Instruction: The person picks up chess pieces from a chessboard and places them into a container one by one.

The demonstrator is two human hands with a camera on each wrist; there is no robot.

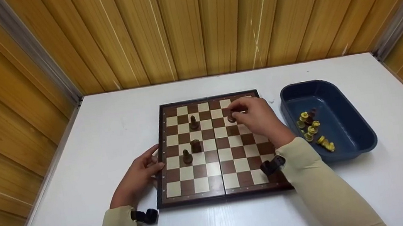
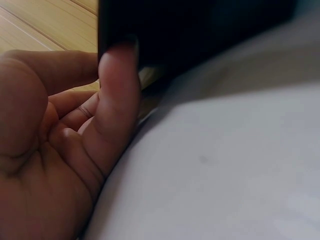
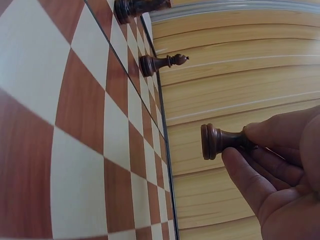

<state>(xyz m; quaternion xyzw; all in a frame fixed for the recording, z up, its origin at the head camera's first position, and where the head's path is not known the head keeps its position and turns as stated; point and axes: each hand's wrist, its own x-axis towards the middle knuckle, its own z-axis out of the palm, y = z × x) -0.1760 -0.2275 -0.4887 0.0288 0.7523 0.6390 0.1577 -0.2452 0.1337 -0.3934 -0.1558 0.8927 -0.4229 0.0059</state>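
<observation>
My right hand (image 1: 258, 117) pinches a dark brown chess piece (image 3: 214, 141) between thumb and fingers, over the far right part of the chessboard (image 1: 201, 171). Its base and slim stem show, but the fingers hide its head. At the board's left edge, my left hand (image 1: 138, 177) holds the rim, its thumb and fingertips against the dark side. On the left half stand a dark bishop (image 1: 194, 123), a blocky dark piece (image 1: 195, 146) and another dark piece (image 1: 187, 157) closer to me.
Right of the board stands a blue tub (image 1: 350, 116). Several yellow pieces (image 1: 310, 131) and a dark piece (image 1: 311, 114) lie in it. The white table (image 1: 110, 129) meets wood-patterned panels (image 1: 182, 30) at its back and sides.
</observation>
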